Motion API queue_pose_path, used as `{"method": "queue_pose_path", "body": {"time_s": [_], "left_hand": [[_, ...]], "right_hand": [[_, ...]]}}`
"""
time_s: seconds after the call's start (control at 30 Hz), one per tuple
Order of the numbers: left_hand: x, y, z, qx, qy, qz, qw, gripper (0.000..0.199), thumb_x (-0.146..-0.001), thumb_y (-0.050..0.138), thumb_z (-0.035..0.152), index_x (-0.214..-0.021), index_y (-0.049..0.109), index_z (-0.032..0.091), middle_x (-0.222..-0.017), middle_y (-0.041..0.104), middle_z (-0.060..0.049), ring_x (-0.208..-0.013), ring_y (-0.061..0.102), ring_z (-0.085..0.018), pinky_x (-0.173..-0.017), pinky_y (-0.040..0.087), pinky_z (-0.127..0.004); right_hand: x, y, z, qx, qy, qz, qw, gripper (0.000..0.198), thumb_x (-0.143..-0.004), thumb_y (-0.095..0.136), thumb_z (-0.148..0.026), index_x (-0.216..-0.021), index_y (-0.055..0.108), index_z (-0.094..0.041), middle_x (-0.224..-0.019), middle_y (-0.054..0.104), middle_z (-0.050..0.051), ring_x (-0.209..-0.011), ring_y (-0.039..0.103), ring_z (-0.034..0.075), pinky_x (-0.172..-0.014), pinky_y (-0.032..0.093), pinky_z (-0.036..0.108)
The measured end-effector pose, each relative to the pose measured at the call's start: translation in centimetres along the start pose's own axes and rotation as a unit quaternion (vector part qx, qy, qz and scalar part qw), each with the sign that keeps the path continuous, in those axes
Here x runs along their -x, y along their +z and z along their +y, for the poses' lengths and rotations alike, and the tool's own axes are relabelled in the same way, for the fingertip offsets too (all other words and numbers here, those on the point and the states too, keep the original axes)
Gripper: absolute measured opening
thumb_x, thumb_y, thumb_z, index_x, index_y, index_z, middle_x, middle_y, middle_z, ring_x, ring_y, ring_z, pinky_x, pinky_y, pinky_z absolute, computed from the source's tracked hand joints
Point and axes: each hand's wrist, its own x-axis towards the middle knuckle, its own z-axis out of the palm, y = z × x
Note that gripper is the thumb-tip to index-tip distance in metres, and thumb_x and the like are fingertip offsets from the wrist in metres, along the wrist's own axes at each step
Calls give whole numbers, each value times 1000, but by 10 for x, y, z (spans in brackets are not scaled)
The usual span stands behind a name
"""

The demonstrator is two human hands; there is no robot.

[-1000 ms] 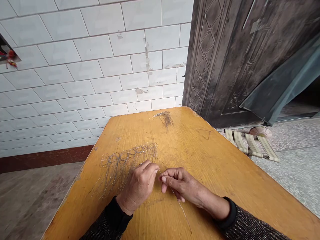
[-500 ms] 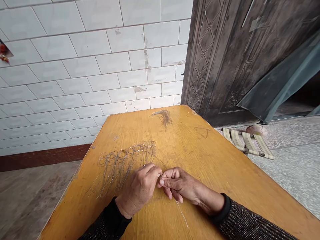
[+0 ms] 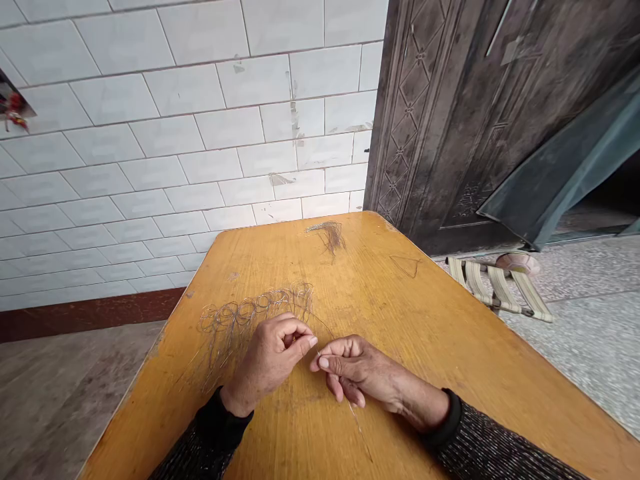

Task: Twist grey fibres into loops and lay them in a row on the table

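Note:
A thin wire (image 3: 361,433) is pinched between thumb and forefinger of my right hand (image 3: 357,367). Its tail hangs down below the palm, and a fine strand also shows above the knuckles. My left hand (image 3: 275,357) is closed in a pinch just left of the right fingertips, with a small gap between the hands. A short length of the wire seems to run across that gap. Behind and left of my left hand lies a row of several looped wires (image 3: 246,311), their loops at the far side and loose ends trailing toward me. The left hand partly covers them.
The yellow wooden table (image 3: 430,373) carries a bundle of fine wires (image 3: 331,237) near its far edge and a bent wire (image 3: 407,264) at the right. A white tiled wall (image 3: 185,133) and dark door (image 3: 450,133) stand behind. A strapped folding stool (image 3: 500,287) is at the right.
My left hand has drawn slightly left and up from the right fingertips, opening a small gap. My right hand stays nearly in place, and the wire's tail has shifted a little left.

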Motion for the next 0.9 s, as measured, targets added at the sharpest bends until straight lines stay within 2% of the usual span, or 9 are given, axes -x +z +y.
{"method": "queue_pose_path", "body": {"time_s": [0.23,0.4,0.53,0.63,0.9], "left_hand": [[2,1,-3,117,-116,-12,986,23,-79,49,32,-65,54,15,-59,46,3,-56,41,-10,-53,35,-22],[-1,-3,-2,133,-145,-23,980,23,-76,52,33,-63,55,15,-58,46,3,-57,41,-10,-54,34,-22],[-3,-8,-6,148,-165,3,975,25,-76,52,36,-63,54,15,-56,42,5,-54,37,-9,-51,31,-21],[-2,-8,-9,152,-167,12,974,25,-76,52,37,-65,55,15,-57,41,4,-55,37,-10,-52,31,-21],[-2,-6,-8,145,-163,15,976,24,-76,53,36,-65,55,15,-57,42,4,-56,38,-10,-53,31,-21]], "right_hand": [[-1,5,1,-6,7,-8,1000,30,-73,62,-40,-82,64,-11,-40,56,-6,-24,39,2,-26,24,12],[0,8,1,-9,3,5,1000,31,-73,62,-41,-81,64,-11,-39,55,-6,-24,39,2,-26,25,12],[1,10,-1,-17,-7,-1,1000,33,-74,60,-41,-84,65,-10,-44,58,-4,-25,42,2,-28,28,12],[2,9,-1,-13,6,-13,1000,30,-73,62,-39,-81,66,-10,-42,57,-4,-24,39,1,-27,25,11],[4,9,-4,11,25,11,1000,26,-72,63,-36,-79,66,-11,-37,52,-6,-23,33,1,-25,22,12]]}}
